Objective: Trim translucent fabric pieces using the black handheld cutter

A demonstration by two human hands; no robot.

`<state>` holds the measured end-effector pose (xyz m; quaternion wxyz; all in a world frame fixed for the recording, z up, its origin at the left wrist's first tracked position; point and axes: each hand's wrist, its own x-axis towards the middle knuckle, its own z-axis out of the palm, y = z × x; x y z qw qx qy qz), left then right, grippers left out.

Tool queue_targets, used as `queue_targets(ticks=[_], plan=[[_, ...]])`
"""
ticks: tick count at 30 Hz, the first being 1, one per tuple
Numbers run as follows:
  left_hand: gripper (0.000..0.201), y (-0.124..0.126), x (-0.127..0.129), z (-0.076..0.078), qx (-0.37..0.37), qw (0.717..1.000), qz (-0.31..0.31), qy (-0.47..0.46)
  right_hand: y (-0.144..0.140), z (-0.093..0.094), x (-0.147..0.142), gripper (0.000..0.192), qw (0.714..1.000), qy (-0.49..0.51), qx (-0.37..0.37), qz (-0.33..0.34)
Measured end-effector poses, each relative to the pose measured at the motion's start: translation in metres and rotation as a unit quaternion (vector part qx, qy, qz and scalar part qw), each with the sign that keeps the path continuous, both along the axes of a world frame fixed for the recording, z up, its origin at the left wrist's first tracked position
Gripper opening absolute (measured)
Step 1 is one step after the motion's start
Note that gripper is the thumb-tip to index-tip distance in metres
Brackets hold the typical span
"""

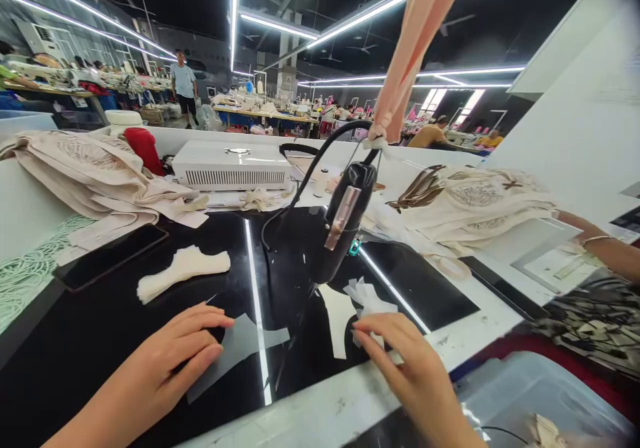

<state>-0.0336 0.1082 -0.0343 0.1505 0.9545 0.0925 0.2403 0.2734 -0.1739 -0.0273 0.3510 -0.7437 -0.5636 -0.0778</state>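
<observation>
A translucent sheet (pixel 235 351) lies flat on the black glossy worktop (pixel 115 321), near its front edge, and the left hand (pixel 173 361) rests on it palm down, fingers spread loosely and gripping nothing. Just to the right, the right hand (pixel 400 361) has its fingertips pressed on a small white fabric piece (pixel 367 301), pinching at its edge; whether it actually holds the piece cannot be told. A long narrow white strip (pixel 337 318) lies between the two hands, touching the worktop. Above them a black hand tool (pixel 343 225) hangs tilted from a peach cloth strap (pixel 410 48), its tip close over the white pieces and its black cable (pixel 310 168) looping back. A folded cream fabric piece (pixel 183 271) sits left of centre, well apart from the hands, and a dark phone (pixel 110 255) lies further left. Behind stands a white vented box (pixel 233 168); cream garments are heaped at the left (pixel 85 175) and at the right (pixel 475 201). At the lower right a clear plastic bin (pixel 540 395) holds a scrap of cream fabric (pixel 545 431). Another person's forearm (pixel 600 248) with a bangle reaches in from the right edge.
</observation>
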Motion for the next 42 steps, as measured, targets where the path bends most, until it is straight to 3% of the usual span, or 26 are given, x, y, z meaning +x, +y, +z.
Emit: queue_targets(ticks=[2,5,9,13,20,26,32,37,42], plan=[[0.028,0.000,0.002,0.003,0.017,1.000,0.002,-0.002,-0.016,-0.005,0.019,0.026,0.998,0.019,-0.006,-0.067],[0.028,-0.002,0.005,0.005,0.028,0.999,0.010,-0.023,-0.019,-0.012,0.033,0.042,0.994,0.033,-0.002,-0.108],[0.024,-0.005,0.006,0.005,0.038,0.998,0.009,-0.054,-0.004,-0.016,0.032,0.055,0.994,0.042,-0.009,-0.102],[0.020,-0.012,0.011,0.017,0.056,0.997,-0.018,-0.039,0.004,-0.014,0.035,0.058,0.992,0.058,-0.004,-0.108],[0.021,-0.057,0.050,0.042,0.097,0.985,-0.136,-0.034,0.003,-0.005,0.047,0.048,0.986,0.126,-0.004,-0.109],[0.017,-0.101,0.107,0.032,0.089,0.977,-0.188,-0.054,0.004,0.000,0.049,0.037,0.981,0.172,-0.040,-0.083],[0.022,-0.114,0.158,0.026,0.118,0.974,-0.177,-0.082,-0.005,-0.005,0.049,0.033,0.984,0.162,-0.033,-0.074],[0.019,-0.120,0.181,0.013,0.130,0.974,-0.180,-0.054,-0.004,-0.013,0.053,0.033,0.989,0.120,-0.020,-0.079],[0.012,-0.128,0.188,-0.006,0.137,0.976,-0.167,-0.031,0.008,-0.019,0.048,0.026,0.996,0.074,-0.036,-0.044]])
